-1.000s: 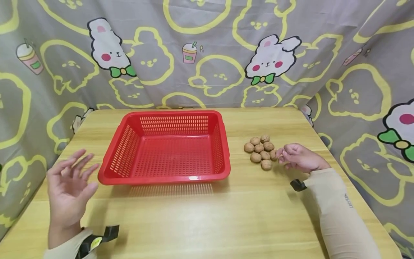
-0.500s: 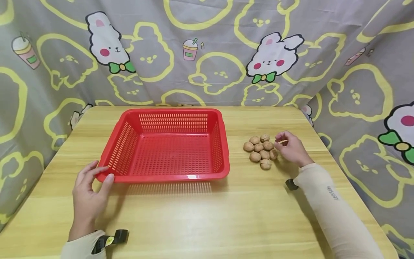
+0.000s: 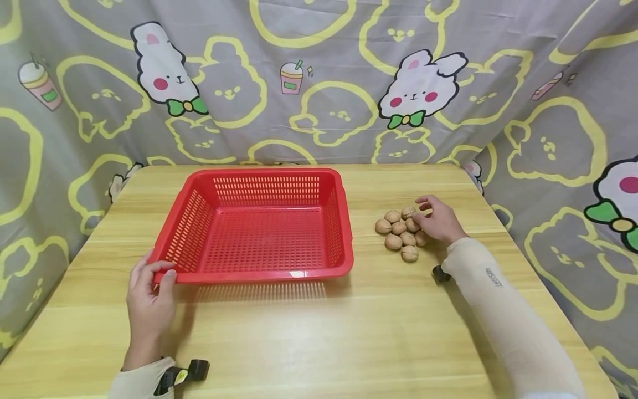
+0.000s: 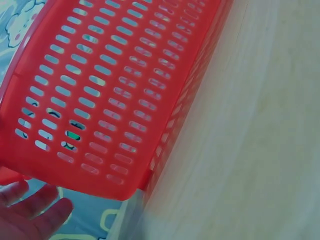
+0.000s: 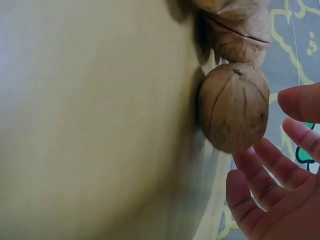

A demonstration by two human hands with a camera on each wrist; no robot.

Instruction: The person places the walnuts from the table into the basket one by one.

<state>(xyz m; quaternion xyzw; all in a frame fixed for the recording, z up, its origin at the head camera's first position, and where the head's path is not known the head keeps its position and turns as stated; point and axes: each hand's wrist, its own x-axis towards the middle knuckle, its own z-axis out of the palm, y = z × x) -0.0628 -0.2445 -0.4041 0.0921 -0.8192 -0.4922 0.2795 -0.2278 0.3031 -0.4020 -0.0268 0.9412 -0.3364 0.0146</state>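
At the front left corner of the red basket, my left hand grips the rim, thumb on the near side and fingers over the edge. The left wrist view catches the slotted wall of the basket with fingertips by its rim. On the right, several brown walnuts lie in a loose cluster on the table. My right hand hovers at the right edge of the cluster, fingers spread and loosely bent. In the right wrist view, a walnut sits just before the fingers; nothing is held.
A light wooden table bears the basket and walnuts. Grey curtain with cartoon prints hangs behind the table and along both sides. Black wrist cameras are strapped at the cuffs.
My left hand has moved right and forward onto the basket's corner and now grips it. My right hand has shifted left and forward over the edge of the walnuts.
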